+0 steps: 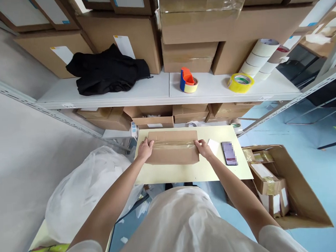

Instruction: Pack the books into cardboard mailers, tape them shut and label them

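Observation:
A closed cardboard box [173, 155] lies on a pale yellow table [164, 174], with clear tape running along its top seam. My left hand [145, 149] grips the box's left end, thumb on top. At the opposite end, my right hand [203, 148] holds the box in the same way, its thumb near the tape's end. The undersides of both hands' grips are hidden. To the right of my right hand lie a white card [213, 145] and a phone [229, 153] with its screen lit.
On the shelf [155, 91] ahead sit a black garment [110, 71], a tape dispenser [188, 81], a yellow tape roll [240, 82] and stacked rolls. A large open carton [307, 205] with smaller boxes stands right. A white plastic bag [84, 189] bulges at left.

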`<state>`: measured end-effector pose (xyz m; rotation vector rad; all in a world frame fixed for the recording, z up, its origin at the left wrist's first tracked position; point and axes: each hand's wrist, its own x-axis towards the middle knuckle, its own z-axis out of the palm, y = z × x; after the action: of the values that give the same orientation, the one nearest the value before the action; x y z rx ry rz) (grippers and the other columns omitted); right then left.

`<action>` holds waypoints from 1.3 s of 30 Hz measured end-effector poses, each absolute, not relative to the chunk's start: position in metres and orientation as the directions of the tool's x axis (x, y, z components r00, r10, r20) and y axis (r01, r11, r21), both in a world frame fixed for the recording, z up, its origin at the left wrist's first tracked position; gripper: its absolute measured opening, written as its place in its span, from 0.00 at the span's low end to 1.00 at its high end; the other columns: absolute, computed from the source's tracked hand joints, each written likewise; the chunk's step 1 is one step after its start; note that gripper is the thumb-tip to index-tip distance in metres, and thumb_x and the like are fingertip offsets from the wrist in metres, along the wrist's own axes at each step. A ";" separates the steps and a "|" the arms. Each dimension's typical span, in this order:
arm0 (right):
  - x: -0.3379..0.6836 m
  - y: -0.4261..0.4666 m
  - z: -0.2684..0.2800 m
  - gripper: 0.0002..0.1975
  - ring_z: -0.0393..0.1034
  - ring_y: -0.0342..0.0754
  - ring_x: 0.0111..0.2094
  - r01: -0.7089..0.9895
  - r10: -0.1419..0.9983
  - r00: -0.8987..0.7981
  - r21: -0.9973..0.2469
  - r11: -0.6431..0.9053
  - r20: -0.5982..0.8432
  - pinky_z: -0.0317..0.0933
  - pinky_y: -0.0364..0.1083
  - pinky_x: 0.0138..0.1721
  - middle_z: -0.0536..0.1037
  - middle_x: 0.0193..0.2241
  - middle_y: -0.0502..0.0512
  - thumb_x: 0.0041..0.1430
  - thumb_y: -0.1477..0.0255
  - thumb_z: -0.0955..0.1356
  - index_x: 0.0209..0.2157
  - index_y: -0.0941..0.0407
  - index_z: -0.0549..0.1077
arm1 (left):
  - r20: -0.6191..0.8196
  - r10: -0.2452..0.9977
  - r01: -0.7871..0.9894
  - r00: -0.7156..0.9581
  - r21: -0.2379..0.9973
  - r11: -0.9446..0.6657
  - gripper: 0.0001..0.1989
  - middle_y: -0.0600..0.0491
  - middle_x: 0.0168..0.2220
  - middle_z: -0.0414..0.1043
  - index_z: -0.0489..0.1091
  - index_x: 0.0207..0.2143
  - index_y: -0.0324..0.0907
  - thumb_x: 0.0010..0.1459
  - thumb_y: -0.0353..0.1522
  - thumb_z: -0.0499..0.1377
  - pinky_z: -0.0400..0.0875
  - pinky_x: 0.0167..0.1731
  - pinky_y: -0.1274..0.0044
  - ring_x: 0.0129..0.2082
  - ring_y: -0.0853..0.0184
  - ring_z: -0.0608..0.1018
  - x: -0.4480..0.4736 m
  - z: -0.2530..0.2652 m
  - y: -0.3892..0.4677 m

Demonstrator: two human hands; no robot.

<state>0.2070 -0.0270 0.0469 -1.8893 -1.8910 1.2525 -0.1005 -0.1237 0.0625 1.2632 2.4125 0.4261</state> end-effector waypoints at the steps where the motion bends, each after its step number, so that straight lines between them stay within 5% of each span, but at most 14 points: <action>1: 0.209 -0.028 0.045 0.23 0.74 0.48 0.32 0.703 0.883 -0.191 -0.688 -0.181 -0.428 0.66 0.47 0.36 0.79 0.34 0.58 0.61 0.52 0.57 0.45 0.55 0.67 | -0.144 0.843 0.753 -0.518 0.390 0.530 0.29 0.34 0.55 0.65 0.55 0.62 0.30 0.62 0.38 0.47 0.60 0.55 0.65 0.56 0.51 0.67 -0.099 0.062 -0.124; 7: 0.241 -0.034 0.011 0.19 0.75 0.46 0.37 0.555 0.874 -0.284 -0.811 -0.186 -0.395 0.68 0.45 0.37 0.78 0.39 0.57 0.64 0.58 0.57 0.47 0.54 0.67 | 0.050 0.938 0.924 -0.342 0.198 0.326 0.26 0.41 0.61 0.58 0.59 0.61 0.39 0.63 0.40 0.46 0.60 0.54 0.61 0.59 0.49 0.62 -0.071 0.077 -0.123; 13: 0.301 -0.022 -0.040 0.22 0.60 0.58 0.59 0.780 0.917 -0.181 -0.620 -0.087 -0.356 0.55 0.56 0.57 0.67 0.56 0.69 0.55 0.76 0.65 0.53 0.61 0.66 | 0.100 0.995 0.974 0.002 0.223 -0.025 0.25 0.41 0.61 0.56 0.60 0.59 0.40 0.62 0.41 0.49 0.55 0.59 0.62 0.61 0.52 0.59 -0.002 0.098 -0.077; 18: 0.322 -0.001 -0.069 0.35 0.42 0.62 0.66 0.879 0.870 -0.311 -0.463 0.112 -0.381 0.47 0.60 0.61 0.51 0.64 0.72 0.52 0.75 0.69 0.61 0.63 0.55 | 0.103 0.959 0.899 0.266 0.332 -0.285 0.20 0.43 0.57 0.62 0.67 0.52 0.40 0.60 0.38 0.53 0.56 0.59 0.64 0.60 0.56 0.61 0.066 0.089 -0.026; 30: 0.328 -0.014 -0.072 0.22 0.52 0.61 0.62 0.855 0.745 -0.513 -0.337 0.395 -0.427 0.58 0.57 0.54 0.59 0.60 0.74 0.58 0.82 0.60 0.54 0.65 0.64 | 0.065 0.950 0.874 0.304 0.379 -0.305 0.15 0.47 0.46 0.74 0.73 0.43 0.40 0.62 0.39 0.52 0.57 0.57 0.65 0.49 0.61 0.72 0.105 0.055 0.004; 34: 0.328 -0.013 -0.063 0.19 0.71 0.58 0.45 0.887 0.747 -0.457 -0.305 0.346 -0.483 0.64 0.53 0.44 0.75 0.44 0.72 0.57 0.84 0.57 0.47 0.62 0.71 | 0.054 0.958 0.884 0.281 0.375 -0.280 0.15 0.48 0.45 0.74 0.73 0.42 0.41 0.61 0.39 0.52 0.55 0.57 0.65 0.48 0.61 0.72 0.106 0.054 0.004; 39: 0.329 -0.003 -0.055 0.13 0.74 0.55 0.35 0.918 0.775 -0.391 -0.274 0.287 -0.496 0.62 0.48 0.34 0.79 0.36 0.66 0.62 0.77 0.59 0.40 0.59 0.75 | 0.043 0.961 0.883 0.273 0.385 -0.268 0.15 0.48 0.45 0.74 0.73 0.42 0.41 0.61 0.39 0.52 0.55 0.57 0.65 0.48 0.61 0.72 0.107 0.054 0.005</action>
<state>0.3294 -0.0034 -0.0552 -1.8430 -2.7232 0.9105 0.1068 0.0047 0.0539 2.2619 1.6938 0.3900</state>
